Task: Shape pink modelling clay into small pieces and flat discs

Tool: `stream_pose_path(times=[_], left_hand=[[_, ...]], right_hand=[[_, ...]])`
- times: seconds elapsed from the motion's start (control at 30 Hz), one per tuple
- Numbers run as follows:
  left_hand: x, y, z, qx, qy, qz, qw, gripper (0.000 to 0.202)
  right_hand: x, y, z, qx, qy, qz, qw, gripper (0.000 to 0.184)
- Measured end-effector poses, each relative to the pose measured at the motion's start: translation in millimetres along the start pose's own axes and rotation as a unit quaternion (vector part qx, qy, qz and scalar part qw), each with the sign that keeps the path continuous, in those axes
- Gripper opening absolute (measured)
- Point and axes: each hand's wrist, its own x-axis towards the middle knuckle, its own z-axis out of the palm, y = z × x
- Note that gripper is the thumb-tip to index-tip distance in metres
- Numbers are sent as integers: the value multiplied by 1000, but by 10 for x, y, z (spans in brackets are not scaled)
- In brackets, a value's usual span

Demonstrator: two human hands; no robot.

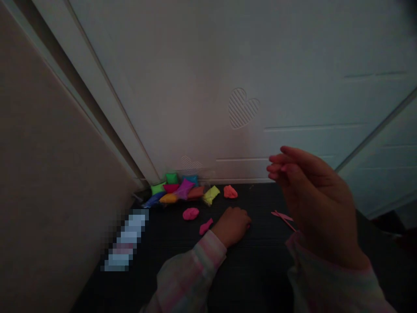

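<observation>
My left hand (pixel 233 225) rests on the dark floor mat (pixel 254 269), fingers curled down over something pink that barely shows at its right edge. A pink lump of clay (pixel 206 226) lies just left of it and a rounder pink lump (pixel 190 213) a little farther. My right hand (pixel 309 191) is raised in the air, fingertips pinched on a tiny pink bit of clay. Thin pink tools (pixel 282 217) lie on the mat below that hand.
Several small bright clay packets (pixel 182 190) are piled against the white wall (pixel 228 65) at the back, with an orange-red lump (pixel 230 191) to their right. A beige panel (pixel 39 195) stands on the left. A blurred package (pixel 125 240) lies on the mat's left side.
</observation>
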Motion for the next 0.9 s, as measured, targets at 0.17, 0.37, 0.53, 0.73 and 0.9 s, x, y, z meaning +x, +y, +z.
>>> stream_pose_path(times=[0.17, 0.37, 0.53, 0.73, 0.9], left_hand=[[-22, -5, -239, -73, 63, -3, 995, 14], [-374, 88, -963, -201, 325, -46, 923, 12], [-633, 318, -1197, -148, 503, -28, 851, 18], [-608, 345, -1148, -40, 550, -53, 832, 25], [-594, 331, -1163, 3, 563, -67, 824, 19]], right_hand=[[-18, -12, 23, 39, -20, -5, 999, 20], [-88, -16, 73, 11, 8, -28, 1000, 13], [-94, -26, 137, -30, -76, 25, 996, 8], [-164, -65, 189, -4, -183, 85, 979, 20], [-215, -85, 249, 5, -194, 85, 977, 23]])
